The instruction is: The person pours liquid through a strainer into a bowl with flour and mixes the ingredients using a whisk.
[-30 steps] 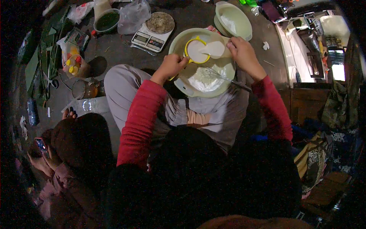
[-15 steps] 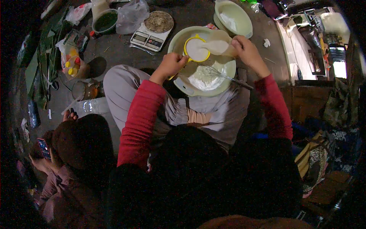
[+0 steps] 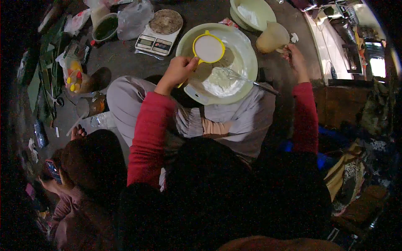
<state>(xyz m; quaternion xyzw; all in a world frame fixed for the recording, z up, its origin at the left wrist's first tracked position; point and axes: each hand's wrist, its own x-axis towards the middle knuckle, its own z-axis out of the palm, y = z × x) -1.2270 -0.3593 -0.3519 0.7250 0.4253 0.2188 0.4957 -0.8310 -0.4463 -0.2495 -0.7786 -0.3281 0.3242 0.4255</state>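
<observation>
My left hand (image 3: 179, 72) is closed on the handle of a yellow-rimmed strainer (image 3: 208, 48) with white liquid in it, over the upper left part of a pale green bowl (image 3: 252, 62). In that bowl lies white powder (image 3: 220, 85), with a metal whisk (image 3: 247, 79) resting in it and its handle over the right rim. My right hand (image 3: 296, 60) grips the handle of a translucent jug (image 3: 273, 37), right of the bowl. The jug looks tilted; how much it holds is not clear.
A second green bowl (image 3: 268, 14) with white powder stands behind. Back left are a kitchen scale (image 3: 157, 39) with a round object on top, plastic bags and a bowl of green stuff (image 3: 105, 28). Scissors (image 3: 54, 99) lie farther left. A person (image 3: 90, 157) with a phone sits at lower left.
My right hand has moved the jug from above the strainer to the right, outside the bowl. Liquid no longer runs from it. The strainer stays over the bowl. The view has shifted slightly.
</observation>
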